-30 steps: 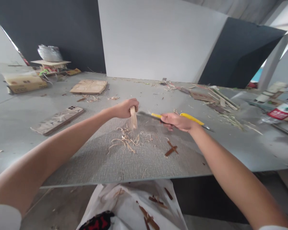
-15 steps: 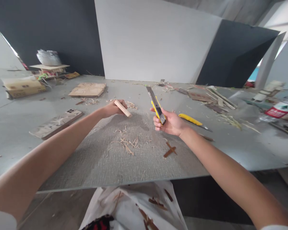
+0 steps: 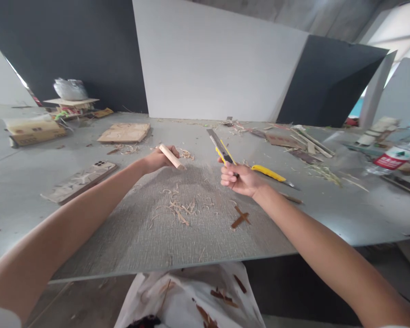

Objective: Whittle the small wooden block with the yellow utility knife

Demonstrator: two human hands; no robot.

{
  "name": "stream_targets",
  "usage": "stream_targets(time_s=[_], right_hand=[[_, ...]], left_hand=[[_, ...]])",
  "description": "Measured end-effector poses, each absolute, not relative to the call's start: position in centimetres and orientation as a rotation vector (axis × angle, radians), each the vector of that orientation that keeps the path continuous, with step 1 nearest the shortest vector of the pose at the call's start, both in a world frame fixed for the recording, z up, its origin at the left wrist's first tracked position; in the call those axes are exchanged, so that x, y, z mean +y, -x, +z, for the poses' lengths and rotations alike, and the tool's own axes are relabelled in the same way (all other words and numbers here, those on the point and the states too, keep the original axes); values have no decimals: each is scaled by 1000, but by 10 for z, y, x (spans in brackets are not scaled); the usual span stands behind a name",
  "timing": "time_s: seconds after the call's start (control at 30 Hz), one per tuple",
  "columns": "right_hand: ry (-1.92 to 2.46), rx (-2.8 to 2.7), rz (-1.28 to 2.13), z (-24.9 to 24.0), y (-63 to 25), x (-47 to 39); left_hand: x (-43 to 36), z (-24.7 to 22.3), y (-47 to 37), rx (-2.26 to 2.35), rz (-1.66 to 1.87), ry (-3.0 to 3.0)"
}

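My left hand [image 3: 159,158] is closed on a short pale wooden stick [image 3: 171,157], which slants down to the right above the table. In my right hand [image 3: 238,176] is a yellow and black utility knife [image 3: 224,152], gripped by its handle with the wide blade pointing up and to the left. The stick and the knife are apart. Curled wood shavings [image 3: 180,207] lie on the textured mat below and between my hands. Beside my right wrist rests a second yellow knife [image 3: 269,172], and crossed brown strips [image 3: 241,217] are nearer the table edge.
A phone [image 3: 84,180] in a patterned case and a wooden board [image 3: 125,132] lie at the left. Further left is a yellow package [image 3: 37,132]. Wood strips [image 3: 314,143] and a bottle with a red label [image 3: 394,157] are at the right.
My right hand's fingers have curled further round the knife handle, and the knife sits slightly lower. The left hand still holds the stick, now a little further left. The view has shifted slightly.
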State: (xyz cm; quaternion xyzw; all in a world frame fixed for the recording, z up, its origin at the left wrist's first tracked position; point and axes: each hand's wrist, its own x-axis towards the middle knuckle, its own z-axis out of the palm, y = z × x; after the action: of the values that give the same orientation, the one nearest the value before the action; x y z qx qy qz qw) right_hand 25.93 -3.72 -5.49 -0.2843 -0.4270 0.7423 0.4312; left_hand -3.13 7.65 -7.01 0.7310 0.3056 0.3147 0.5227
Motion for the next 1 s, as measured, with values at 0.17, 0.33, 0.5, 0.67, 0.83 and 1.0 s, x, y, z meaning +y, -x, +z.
stream_targets(time_s=[0.17,0.33,0.5,0.67,0.83,1.0], right_hand=[[800,-1009,1795,-55,-260,-36],[795,-1021,1741,-50,-257,-40],[861,-1109,1618,-46,-256,-42],[863,-1200,1399,-50,-247,-41],[816,-1308,1216,-37,-220,-48],[733,-1393,1290,-21,-190,-55]], left_hand=[[70,-62,27,681,756,-1768],[67,-59,23,571,588,-1812],[53,-48,19,359,376,-1829],[34,-36,8,276,275,-1571],[30,-39,3,267,2,-1297],[21,-39,-3,239,-108,-1331]])
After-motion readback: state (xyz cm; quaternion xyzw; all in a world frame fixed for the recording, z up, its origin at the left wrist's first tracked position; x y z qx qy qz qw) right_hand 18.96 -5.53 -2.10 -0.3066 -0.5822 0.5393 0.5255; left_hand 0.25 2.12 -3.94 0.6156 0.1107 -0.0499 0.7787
